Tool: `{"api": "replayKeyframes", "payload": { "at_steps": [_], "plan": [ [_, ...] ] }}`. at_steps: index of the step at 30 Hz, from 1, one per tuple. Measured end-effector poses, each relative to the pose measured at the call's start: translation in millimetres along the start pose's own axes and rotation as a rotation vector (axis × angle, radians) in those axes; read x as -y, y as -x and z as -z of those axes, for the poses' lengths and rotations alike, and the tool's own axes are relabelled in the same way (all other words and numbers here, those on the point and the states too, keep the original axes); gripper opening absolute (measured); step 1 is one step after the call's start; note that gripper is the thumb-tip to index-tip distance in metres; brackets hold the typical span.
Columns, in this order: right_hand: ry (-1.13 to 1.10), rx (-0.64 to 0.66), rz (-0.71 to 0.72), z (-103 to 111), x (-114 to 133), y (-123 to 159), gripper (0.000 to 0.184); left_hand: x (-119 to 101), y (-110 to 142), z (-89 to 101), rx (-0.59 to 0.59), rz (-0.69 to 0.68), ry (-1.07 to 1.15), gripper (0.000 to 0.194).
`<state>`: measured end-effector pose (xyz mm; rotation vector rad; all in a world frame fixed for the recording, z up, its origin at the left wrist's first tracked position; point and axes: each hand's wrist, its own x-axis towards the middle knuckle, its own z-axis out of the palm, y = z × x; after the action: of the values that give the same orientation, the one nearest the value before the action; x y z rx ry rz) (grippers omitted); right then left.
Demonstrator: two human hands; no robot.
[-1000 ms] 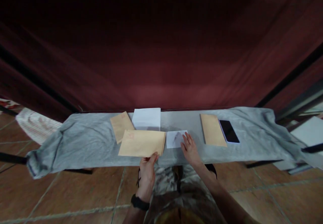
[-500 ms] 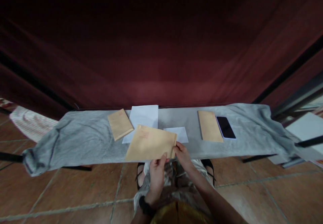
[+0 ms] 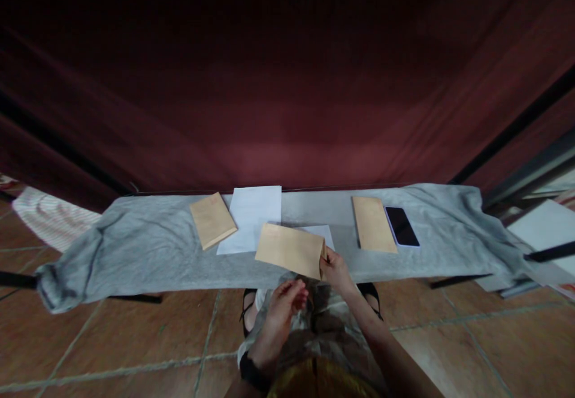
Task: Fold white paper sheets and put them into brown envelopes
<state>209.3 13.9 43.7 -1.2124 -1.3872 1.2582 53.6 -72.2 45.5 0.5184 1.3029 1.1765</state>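
A brown paper envelope (image 3: 291,248) hangs tilted over the front of the cloth-covered bench, its plain side facing up. My right hand (image 3: 336,271) pinches it by its right end, where the flap is folded. Just below the envelope's lower edge, my left hand (image 3: 287,301) is apart from it, fingers loosely curved with nothing in them. Under the envelope, a small white paper (image 3: 324,234) is partly covered. A larger white sheet (image 3: 256,206) lies behind and to the left.
A second brown envelope (image 3: 212,221) rests on the left, touching the white sheet. To the right lie another brown envelope (image 3: 374,224) and a phone (image 3: 403,227). Grey cloth (image 3: 153,236) covers the bench. A dark red panel (image 3: 287,117) rises behind it.
The held envelope has turned over, its red-printed side no longer showing, and shifted right. My left hand has let go of it and moved down. My right hand keeps its hold.
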Motion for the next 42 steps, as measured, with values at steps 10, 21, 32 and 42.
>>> {"api": "replayKeyframes", "payload": {
  "at_steps": [10,21,32,42],
  "plan": [
    [-0.161,0.181,-0.042,20.3,14.9,10.3,0.030,-66.2,-38.5,2.6,0.264,-1.045,-1.559,0.104],
    [-0.195,0.170,-0.062,40.7,21.9,12.5,0.030,-78.0,-43.1,-5.1,0.397,-1.101,-1.605,0.104],
    [0.177,-0.119,0.010,44.7,-16.8,17.3,0.030,-53.9,-36.2,-7.4,0.271,-1.019,-1.693,0.097],
    [0.564,-0.234,0.004,52.8,-4.4,42.6,0.021,-43.3,-40.4,-11.3,0.298,-1.033,-1.716,0.102]
  ]
}}
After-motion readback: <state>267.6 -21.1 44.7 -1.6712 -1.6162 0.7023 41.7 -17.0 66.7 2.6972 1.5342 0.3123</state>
